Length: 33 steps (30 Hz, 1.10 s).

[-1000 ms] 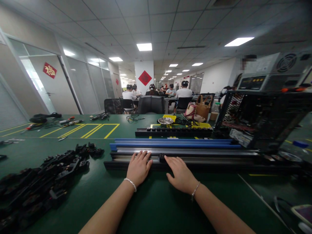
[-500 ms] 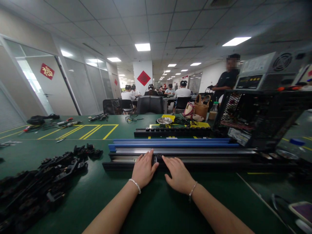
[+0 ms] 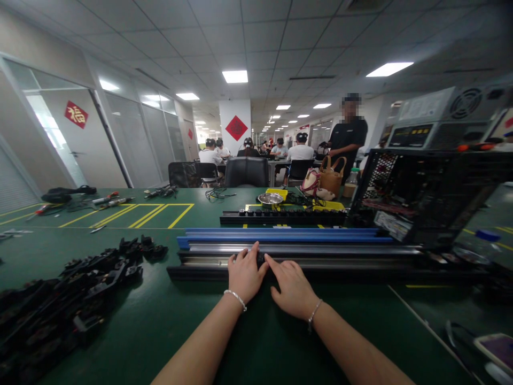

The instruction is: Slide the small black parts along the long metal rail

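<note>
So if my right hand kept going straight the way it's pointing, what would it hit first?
Your right hand would likely meet the small black block first, by its index fingertip; your left hand lies just beyond. Whether fingertip and block touch is unclear.

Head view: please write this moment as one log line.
left hand: at small black part | right hand: beside same part | part: on black rail | behind: blue rail

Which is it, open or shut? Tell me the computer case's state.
Open: no panel covers the side of the case facing the camera, and parts inside show.
</note>
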Motion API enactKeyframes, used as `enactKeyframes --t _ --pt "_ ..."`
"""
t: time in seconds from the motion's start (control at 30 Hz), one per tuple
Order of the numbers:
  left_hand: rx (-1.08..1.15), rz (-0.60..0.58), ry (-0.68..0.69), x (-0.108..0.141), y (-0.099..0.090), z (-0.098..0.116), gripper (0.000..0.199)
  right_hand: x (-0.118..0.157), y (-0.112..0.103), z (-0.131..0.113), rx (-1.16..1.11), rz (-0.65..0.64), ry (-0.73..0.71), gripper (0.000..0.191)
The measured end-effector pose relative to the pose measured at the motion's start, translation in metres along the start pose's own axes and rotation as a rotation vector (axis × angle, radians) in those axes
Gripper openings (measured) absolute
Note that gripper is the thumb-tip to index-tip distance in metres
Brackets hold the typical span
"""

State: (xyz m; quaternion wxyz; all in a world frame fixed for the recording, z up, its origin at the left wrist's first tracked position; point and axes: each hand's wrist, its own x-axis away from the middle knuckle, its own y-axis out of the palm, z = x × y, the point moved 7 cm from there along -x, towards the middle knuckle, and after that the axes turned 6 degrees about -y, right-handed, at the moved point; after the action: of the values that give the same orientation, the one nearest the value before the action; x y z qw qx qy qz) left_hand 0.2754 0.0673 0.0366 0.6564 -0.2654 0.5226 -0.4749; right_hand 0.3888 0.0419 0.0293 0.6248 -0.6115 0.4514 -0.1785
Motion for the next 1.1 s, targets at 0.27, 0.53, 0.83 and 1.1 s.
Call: enactKeyframes --t 0.27,0.53,0.83,1.1 --pt "0.034 0.031 -0.029 0.0 -0.003 0.0 0.031 0.001 0.0 -0.004 0.054 0.017 -0.047 0.068" --pt "0.032 0.052 -0.035 0.002 -0.006 0.001 0.03 0.006 0.005 0.011 0.239 0.126 -0.009 0.061" --pt "0.018 0.079 -0.03 0.003 -0.006 -0.003 0.03 0.007 -0.001 0.022 0.26 0.083 0.091 0.044" --pt "-0.007 0.069 -0.05 0.003 -0.01 -0.007 0.03 0.006 -0.001 0.02 0.237 0.068 0.096 0.04"
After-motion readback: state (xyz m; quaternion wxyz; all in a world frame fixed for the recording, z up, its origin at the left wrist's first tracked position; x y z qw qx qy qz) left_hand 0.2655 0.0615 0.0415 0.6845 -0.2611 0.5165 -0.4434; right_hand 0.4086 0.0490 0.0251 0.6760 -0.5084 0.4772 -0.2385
